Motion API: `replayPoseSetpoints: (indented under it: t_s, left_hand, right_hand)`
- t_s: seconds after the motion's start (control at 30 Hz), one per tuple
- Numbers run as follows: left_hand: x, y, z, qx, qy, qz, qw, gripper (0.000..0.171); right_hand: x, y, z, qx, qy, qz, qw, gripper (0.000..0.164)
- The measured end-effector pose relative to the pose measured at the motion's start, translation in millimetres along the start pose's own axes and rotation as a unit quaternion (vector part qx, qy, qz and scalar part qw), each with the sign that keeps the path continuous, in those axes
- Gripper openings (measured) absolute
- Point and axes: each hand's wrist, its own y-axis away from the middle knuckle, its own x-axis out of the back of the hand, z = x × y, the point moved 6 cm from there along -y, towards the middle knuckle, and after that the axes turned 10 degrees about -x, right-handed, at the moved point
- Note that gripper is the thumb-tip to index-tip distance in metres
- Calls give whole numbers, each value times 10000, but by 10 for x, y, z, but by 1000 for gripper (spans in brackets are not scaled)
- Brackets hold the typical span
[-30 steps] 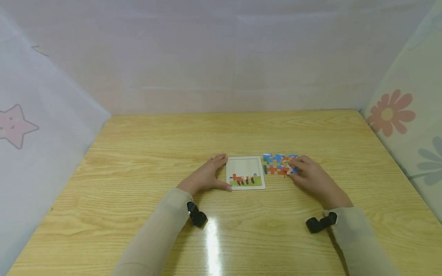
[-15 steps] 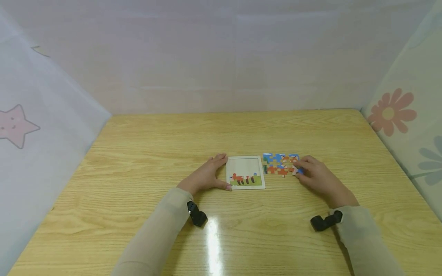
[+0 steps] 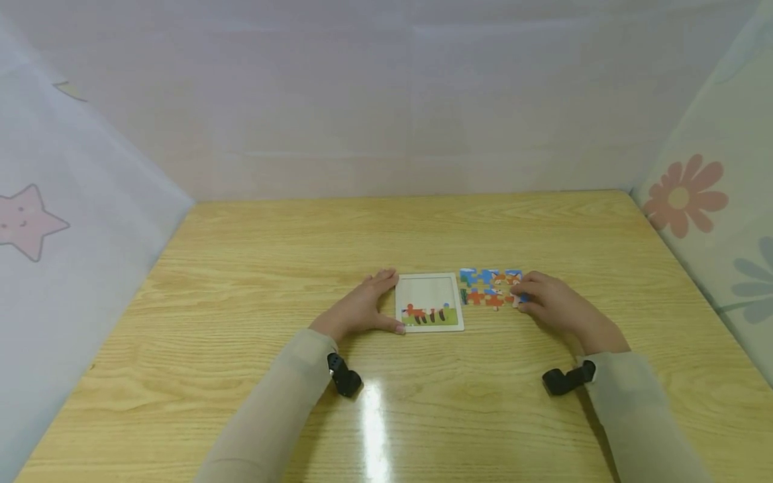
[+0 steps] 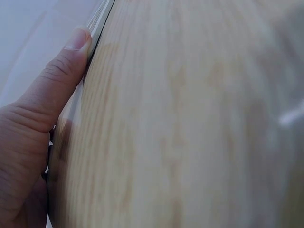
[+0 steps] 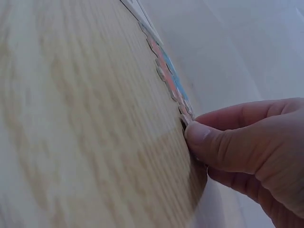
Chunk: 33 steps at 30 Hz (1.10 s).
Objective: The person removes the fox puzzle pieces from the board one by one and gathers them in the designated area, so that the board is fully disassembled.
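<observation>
A square puzzle tray [image 3: 427,276] lies on the table with a strip of fitted pieces [image 3: 430,316] along its near side. My left hand [image 3: 360,308] holds the tray's left side, fingers at the far corner and thumb at the near corner. In the left wrist view the thumb [image 4: 59,71] presses the tray's edge. To the right of the tray lie loose jigsaw pieces [image 3: 477,297] with a fox picture, set close together in rows. My right hand [image 3: 555,307] pinches a jigsaw piece [image 3: 517,300] at their right end, partly hidden by the fingers.
A wood-grain table [image 3: 266,241] carries the tray and pieces. Behind it hangs a pale cloth [image 3: 410,100], with printed cloth sides at left and right. Black cameras sit on both wrists, and light glares on the near tabletop.
My right hand has shifted a little to the right along the loose pieces, uncovering more of the fox picture. My left hand and the tray have stayed in place.
</observation>
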Motion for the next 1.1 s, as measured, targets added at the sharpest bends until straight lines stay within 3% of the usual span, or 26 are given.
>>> replayPoseSetpoints:
  t_s: [0.2,0.6,0.73,0.87,1.1]
  left_hand:
    - [0,1,-4,34,-30,-1,10000,110]
    - [-8,-9,-10,24,-21,-5,10000,109]
    - [-7,-12,-8,16,-13,15,10000,109]
    - [-7,-8,-6,17,-4,29,10000,110]
    - [0,-6,7,2,-21,17,10000,109]
  right_hand:
    - [-3,-18,15,-352,-245,-281,9987,25]
    - [-14,-5,72,-449,-342,-275,9980,27]
    - [-18,2,119,-793,-583,-297,9947,29]
    - [18,-14,98,-1060,-893,-12,9903,28]
    - [64,-141,-125,-568,-1109,697,9898,26]
